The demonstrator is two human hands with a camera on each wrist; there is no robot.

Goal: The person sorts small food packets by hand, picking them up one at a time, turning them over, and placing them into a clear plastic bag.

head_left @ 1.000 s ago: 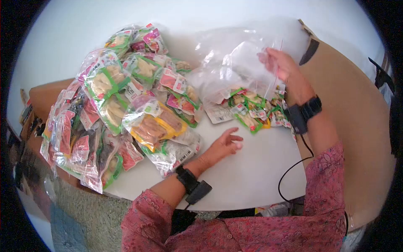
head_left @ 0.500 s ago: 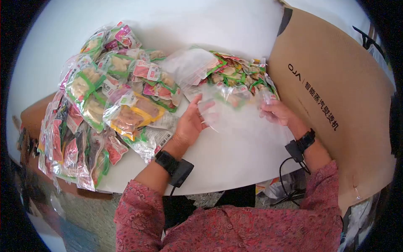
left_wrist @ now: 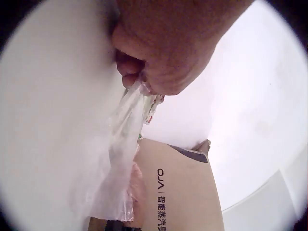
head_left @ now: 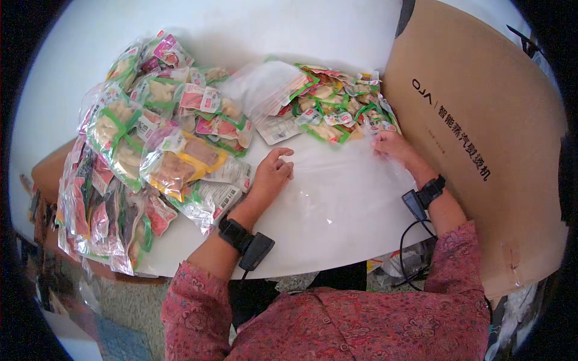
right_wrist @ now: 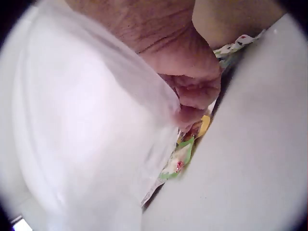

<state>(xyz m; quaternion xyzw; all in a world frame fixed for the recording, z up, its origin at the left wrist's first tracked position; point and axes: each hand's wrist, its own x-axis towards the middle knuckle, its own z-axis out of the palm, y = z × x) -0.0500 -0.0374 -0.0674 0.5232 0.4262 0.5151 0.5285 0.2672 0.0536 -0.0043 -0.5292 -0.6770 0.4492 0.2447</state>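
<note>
A clear plastic bag (head_left: 328, 192) is spread between my two hands, low over the white table. My left hand (head_left: 274, 173) pinches one edge of it; in the left wrist view the film (left_wrist: 120, 149) bunches at the curled fingers. On the other side my right hand (head_left: 392, 146) grips the opposite edge, and the right wrist view shows the film (right_wrist: 86, 115) stretching away from those fingers. Just beyond the bag lies a loose heap of small food packets (head_left: 337, 105) with green edges. A whitish plastic bag (head_left: 262, 90) lies at that heap's left side.
Filled clear bags of packaged food (head_left: 162, 141) are piled high on the left, close to my left forearm. A large brown carton (head_left: 475, 138) with printed lettering stands along the right side. The white table's (head_left: 301, 256) near edge curves in front of my body.
The clear bag has come down from above the packet heap toward my body. My right hand has lowered with it, while my left hand has gone from spread fingers to pinching the bag's edge.
</note>
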